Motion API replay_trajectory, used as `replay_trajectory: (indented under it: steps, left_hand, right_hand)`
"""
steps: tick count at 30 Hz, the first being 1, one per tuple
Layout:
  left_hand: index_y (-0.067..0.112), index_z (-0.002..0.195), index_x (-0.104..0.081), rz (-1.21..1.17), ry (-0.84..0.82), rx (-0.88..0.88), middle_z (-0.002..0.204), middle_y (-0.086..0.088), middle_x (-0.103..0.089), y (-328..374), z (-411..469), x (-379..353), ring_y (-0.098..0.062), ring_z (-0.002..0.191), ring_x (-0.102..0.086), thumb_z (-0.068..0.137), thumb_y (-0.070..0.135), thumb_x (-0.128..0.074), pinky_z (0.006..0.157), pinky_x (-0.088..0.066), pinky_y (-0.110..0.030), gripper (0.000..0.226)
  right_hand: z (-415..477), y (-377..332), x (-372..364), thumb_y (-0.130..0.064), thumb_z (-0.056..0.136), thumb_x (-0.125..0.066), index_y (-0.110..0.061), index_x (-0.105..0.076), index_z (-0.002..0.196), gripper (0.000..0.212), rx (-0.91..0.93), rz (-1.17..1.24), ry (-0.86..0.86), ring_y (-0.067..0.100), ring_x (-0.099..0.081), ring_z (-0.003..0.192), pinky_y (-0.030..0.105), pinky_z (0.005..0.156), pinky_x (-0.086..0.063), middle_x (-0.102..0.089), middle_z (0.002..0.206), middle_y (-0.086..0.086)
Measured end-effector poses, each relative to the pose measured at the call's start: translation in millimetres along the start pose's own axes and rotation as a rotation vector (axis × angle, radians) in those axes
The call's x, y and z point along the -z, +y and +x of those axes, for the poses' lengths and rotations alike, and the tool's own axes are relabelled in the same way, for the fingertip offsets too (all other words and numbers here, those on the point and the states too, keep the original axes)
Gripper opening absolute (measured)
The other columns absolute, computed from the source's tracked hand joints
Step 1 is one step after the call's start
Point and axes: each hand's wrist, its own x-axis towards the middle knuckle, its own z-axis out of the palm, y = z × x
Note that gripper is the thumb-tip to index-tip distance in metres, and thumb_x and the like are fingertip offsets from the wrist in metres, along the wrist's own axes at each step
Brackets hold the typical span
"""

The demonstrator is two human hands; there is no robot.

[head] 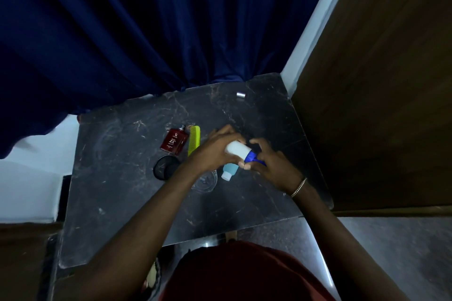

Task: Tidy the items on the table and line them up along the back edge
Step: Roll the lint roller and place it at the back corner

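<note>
over the middle of the dark marble table (122,203), both hands meet around a white bottle (236,150) with a blue cap (252,157), held tilted above the surface. the left hand (215,151) wraps the white body, fingers curled over its top, so much of the bottle is covered. the right hand (271,166) closes on the blue cap end; how the fingers sit on the cap is hard to make out, since the hand hides most of it. a chain bracelet (299,187) sits on the right wrist.

just below the hands, a small light blue bottle (227,172) with a white cap lies on the table, its upper part hidden by the fingers. beside it, a clear glass dish (208,182) is faint and partly covered by the left forearm. a round black lid or tin (164,167) lies left of that, its right edge cut off by the same arm. farther back lie a red perfume bottle (174,142) and a yellow-green comb (194,140), side by side and nearly touching. a small silver cap (241,95) lies alone near the back edge, well apart from the rest. a dark blue curtain (146,32) hangs behind the table, covering its back left corner.
</note>
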Motion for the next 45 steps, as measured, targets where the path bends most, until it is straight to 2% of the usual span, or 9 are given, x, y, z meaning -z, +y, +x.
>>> replay_trajectory:
  steps: [6,15,17,19,22,26,31,36,45]
  left_hand:
    - [0.035,0.127,-0.061,0.010,-0.123,-0.011,0.116,0.012,-0.045,-4,5,8,-0.018,0.114,-0.051,0.086,0.027,-0.079,0.099,-0.051,-0.045,0.046]
    - [0.031,0.131,-0.063,0.001,-0.080,-0.013,0.117,0.017,-0.044,-23,17,31,-0.018,0.121,-0.049,0.086,0.022,-0.078,0.103,-0.048,-0.039,0.048]
    - [0.028,0.133,-0.064,0.014,-0.054,0.015,0.121,0.013,-0.046,-27,23,34,-0.022,0.126,-0.046,0.086,0.021,-0.080,0.107,-0.045,-0.040,0.051]
    - [0.027,0.138,-0.063,0.054,-0.038,0.034,0.128,0.008,-0.050,-32,30,36,-0.023,0.130,-0.044,0.085,0.023,-0.081,0.109,-0.039,-0.035,0.055]
    - [0.027,0.148,-0.054,0.082,-0.081,0.057,0.152,0.003,-0.047,-38,42,38,-0.022,0.143,-0.039,0.087,0.026,-0.080,0.115,-0.034,-0.032,0.067]
    - [0.029,0.161,-0.032,0.076,-0.034,0.100,0.166,-0.006,-0.031,-52,53,48,-0.024,0.152,-0.033,0.088,0.036,-0.079,0.124,-0.032,-0.043,0.087]
    - [0.031,0.163,-0.019,0.218,0.005,0.160,0.171,-0.003,-0.019,-78,43,66,-0.026,0.157,-0.023,0.093,0.052,-0.067,0.125,-0.030,-0.048,0.088]
    - [0.028,0.162,-0.026,0.262,0.047,0.185,0.168,-0.007,-0.027,-102,23,72,-0.027,0.154,-0.027,0.093,0.052,-0.067,0.123,-0.034,-0.047,0.084]
    - [0.017,0.158,-0.039,0.274,0.100,0.177,0.161,-0.011,-0.039,-123,12,76,-0.029,0.149,-0.038,0.097,0.046,-0.065,0.121,-0.037,-0.043,0.072]
  right_hand:
    - [12,-2,-1,-0.050,0.081,-0.072,-0.040,-0.033,0.134,0.067,0.019,0.086,-0.026,0.010,-0.070,0.078,0.020,0.064,-0.050,-0.073,0.077,0.000]
    - [34,-15,-8,-0.046,0.082,-0.075,-0.029,-0.027,0.145,0.081,0.015,0.167,0.036,0.018,-0.069,0.062,0.032,0.063,-0.057,-0.070,0.078,0.012]
    - [40,-8,-8,-0.045,0.085,-0.072,-0.018,-0.040,0.137,0.067,-0.039,0.077,0.090,0.023,-0.070,0.078,0.034,0.075,-0.056,-0.070,0.086,0.011]
    - [43,3,-11,-0.044,0.093,-0.063,-0.014,-0.057,0.116,0.038,-0.048,-0.047,0.104,0.025,-0.066,0.092,0.035,0.088,-0.052,-0.067,0.094,0.008]
    - [48,16,-22,-0.042,0.100,-0.048,-0.016,-0.063,0.098,0.030,-0.042,-0.165,0.092,0.024,-0.064,0.097,0.045,0.094,-0.051,-0.068,0.096,0.006]
    - [75,34,-35,-0.030,0.103,-0.047,-0.010,-0.062,0.115,0.028,-0.100,-0.170,0.165,0.034,-0.064,0.103,0.038,0.094,-0.048,-0.070,0.105,0.018]
    - [105,63,-17,-0.020,0.104,-0.045,0.002,-0.063,0.117,0.031,-0.327,-0.114,0.254,0.037,-0.065,0.106,0.034,0.088,-0.047,-0.068,0.111,0.027]
    - [126,88,11,-0.011,0.103,-0.044,0.006,-0.049,0.136,0.037,-0.427,-0.211,0.397,0.039,-0.056,0.119,0.043,0.102,-0.041,-0.056,0.129,0.029]
    - [135,106,20,-0.024,0.105,-0.044,0.003,-0.051,0.135,0.040,-0.555,-0.338,0.449,0.038,-0.059,0.117,0.044,0.098,-0.050,-0.055,0.133,0.023]
